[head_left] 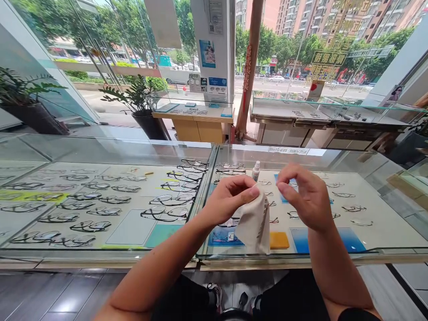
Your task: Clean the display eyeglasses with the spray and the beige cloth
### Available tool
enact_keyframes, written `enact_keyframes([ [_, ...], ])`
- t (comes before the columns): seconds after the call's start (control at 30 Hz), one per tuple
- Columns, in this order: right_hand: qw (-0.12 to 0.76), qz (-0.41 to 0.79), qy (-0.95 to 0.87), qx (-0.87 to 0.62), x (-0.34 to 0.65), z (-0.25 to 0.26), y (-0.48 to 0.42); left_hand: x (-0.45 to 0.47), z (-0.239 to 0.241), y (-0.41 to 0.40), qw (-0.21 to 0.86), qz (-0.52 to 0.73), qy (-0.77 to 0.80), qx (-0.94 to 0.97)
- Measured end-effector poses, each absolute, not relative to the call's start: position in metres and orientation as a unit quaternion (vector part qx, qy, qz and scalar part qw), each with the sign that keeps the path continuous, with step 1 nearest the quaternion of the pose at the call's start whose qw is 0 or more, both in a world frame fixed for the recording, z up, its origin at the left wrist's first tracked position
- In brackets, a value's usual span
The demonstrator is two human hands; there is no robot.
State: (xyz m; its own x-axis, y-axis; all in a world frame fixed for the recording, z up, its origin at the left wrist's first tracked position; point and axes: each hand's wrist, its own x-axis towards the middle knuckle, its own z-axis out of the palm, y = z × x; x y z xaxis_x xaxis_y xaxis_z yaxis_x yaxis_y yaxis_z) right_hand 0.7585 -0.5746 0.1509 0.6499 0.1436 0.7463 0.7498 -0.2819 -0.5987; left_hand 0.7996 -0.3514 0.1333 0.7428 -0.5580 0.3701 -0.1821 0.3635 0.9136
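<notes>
My left hand (pixel 230 198) is closed in a pinch on the top corner of a beige cleaning cloth (pixel 256 225), which hangs down over the glass counter (pixel 384 223). My right hand (pixel 306 196) is raised just right of it, fingers curled together with the tips near the cloth's upper edge; whether it grips anything I cannot make out. A small white spray bottle (pixel 256 170) stands upright on the glass behind the hands.
Glass display cases hold several pairs of eyeglasses (pixel 160 213) on trays. An orange pad (pixel 279 240) and blue pads (pixel 347 238) lie inside the right case. Further counters (pixel 197 117), potted plants (pixel 142 100) and a window onto the street are behind.
</notes>
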Motion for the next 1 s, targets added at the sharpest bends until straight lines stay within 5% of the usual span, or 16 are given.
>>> enact_keyframes([
  [1.0, 0.279, -0.401, -0.245, -0.838, 0.709, 0.173, -0.530, 0.796, 0.138, -0.347, 0.724, 0.016, -0.377, 0.577],
])
